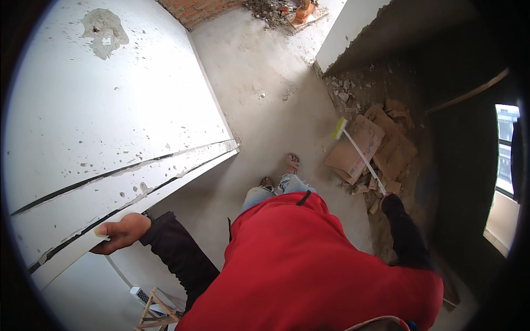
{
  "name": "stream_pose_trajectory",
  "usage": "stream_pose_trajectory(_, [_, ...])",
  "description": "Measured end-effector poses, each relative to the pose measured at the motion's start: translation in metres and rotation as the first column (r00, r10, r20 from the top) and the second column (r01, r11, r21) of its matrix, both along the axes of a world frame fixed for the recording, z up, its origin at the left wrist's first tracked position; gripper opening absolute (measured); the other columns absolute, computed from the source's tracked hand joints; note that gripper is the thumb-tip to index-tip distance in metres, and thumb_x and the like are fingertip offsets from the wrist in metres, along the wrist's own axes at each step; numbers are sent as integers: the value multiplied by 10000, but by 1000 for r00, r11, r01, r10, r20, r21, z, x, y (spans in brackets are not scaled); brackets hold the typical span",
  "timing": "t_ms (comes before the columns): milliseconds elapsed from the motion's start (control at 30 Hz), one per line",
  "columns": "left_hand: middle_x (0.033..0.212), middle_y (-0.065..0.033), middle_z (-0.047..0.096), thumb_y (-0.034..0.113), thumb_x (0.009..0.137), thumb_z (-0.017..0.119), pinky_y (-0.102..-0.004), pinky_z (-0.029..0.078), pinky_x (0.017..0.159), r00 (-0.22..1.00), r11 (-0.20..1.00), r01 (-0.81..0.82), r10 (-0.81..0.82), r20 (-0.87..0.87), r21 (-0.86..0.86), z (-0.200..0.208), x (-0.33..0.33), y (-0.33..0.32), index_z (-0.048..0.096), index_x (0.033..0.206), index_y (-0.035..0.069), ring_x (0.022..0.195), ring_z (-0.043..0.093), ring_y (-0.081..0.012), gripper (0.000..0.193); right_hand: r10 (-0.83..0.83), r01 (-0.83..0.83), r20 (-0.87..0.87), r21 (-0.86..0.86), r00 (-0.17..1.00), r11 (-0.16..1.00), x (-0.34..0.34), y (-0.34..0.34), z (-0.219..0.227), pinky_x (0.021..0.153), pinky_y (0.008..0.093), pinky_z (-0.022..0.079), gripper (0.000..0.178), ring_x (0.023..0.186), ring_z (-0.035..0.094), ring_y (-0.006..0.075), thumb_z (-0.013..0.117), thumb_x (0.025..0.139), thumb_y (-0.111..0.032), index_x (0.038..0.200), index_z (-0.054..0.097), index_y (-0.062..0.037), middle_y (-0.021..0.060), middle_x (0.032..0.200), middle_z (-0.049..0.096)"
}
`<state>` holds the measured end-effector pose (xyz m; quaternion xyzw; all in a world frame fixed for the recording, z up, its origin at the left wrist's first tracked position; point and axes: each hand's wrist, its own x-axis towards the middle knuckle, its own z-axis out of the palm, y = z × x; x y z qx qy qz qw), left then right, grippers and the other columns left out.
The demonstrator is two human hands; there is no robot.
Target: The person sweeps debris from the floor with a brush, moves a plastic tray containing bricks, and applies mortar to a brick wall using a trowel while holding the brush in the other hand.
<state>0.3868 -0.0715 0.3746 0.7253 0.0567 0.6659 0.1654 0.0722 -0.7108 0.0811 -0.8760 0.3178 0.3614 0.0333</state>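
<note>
R hand closed round near end of white pole, approx. 4 o'clock in view. Long axis runs from hand to 11 o'clock, yellow-green head at far end, over/nr cardboard; contact unclear. L hand well apart, 8 o'clock, at white wall edge; grip can't tell.

And it's red all over the middle here, a broad, plain top with soft creases, a short black tab at its far hem! Out to the sides, black: left sleeve bunched in folds, right sleeve just as dark. Past the left cuff, a bare hand. Farther on, pale blue jeans, frayed and ripped, and a strappy sandal on the right foot!
</note>
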Motion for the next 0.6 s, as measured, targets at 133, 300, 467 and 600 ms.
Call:
stream_pose_trajectory(133, [1138,-258,335,433,865,413,-342,335,918,992,993,-101,105,72,-53,-9,4,7,220,1216,-127,1076,396,-268,689,-5,-18,103,215,995,976,74,54,-42,649,419,435,211,780,549,372,449,812,-216,903,561,-62,213,827,567])
stream_pose_trajectory(300, [1162,-268,319,433,865,410,-349,324,932,992,991,-111,115,45,-79,-8,11,9,182,1231,-129,1097,382,-273,708,73,-148,186,432,980,889,254,196,-99,716,412,440,202,831,559,342,428,774,-199,846,569,-73,181,864,583])
stream_pose_trajectory(467, [1211,-277,321,389,865,439,-342,311,943,984,985,-152,159,85,-86,-6,16,-6,220,1233,-101,1097,393,-275,651,85,-97,46,476,995,874,377,284,-103,758,376,451,251,893,572,309,460,748,-163,907,613,-43,191,944,584])
stream_pose_trajectory(600, [1244,-279,285,326,893,386,-356,289,965,985,983,-163,167,36,-89,2,27,-25,174,1240,-124,1147,353,-274,606,173,-136,-59,394,983,909,374,251,-53,743,362,457,242,899,576,300,508,716,-150,898,627,-45,194,942,587])
